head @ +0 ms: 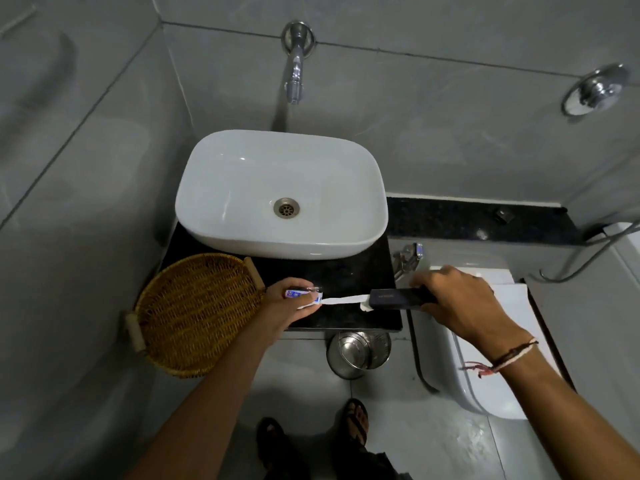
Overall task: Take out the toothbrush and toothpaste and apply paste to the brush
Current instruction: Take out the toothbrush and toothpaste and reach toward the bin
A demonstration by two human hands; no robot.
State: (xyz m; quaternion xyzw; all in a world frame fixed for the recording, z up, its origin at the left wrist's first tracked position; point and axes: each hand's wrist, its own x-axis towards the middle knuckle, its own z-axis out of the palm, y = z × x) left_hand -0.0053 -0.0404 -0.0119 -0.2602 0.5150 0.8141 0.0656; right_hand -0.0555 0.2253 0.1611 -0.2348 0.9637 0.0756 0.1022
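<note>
My right hand [460,299] grips a long dark box [398,297] held level over the front of the black counter [346,275]. A white toothbrush [343,300], seemingly in a white wrapper, sticks half out of the box's left end. My left hand [287,303] pinches the brush's free end. The same hand also holds a small white, blue and red toothpaste tube [299,292] against its fingers. The brush head cannot be made out.
A white basin [242,237] sits on the counter under a chrome wall spout [296,74]. A round wicker tray [194,313] rests at the counter's left. A steel bin [356,351] stands on the floor below, a white toilet [485,393] at right.
</note>
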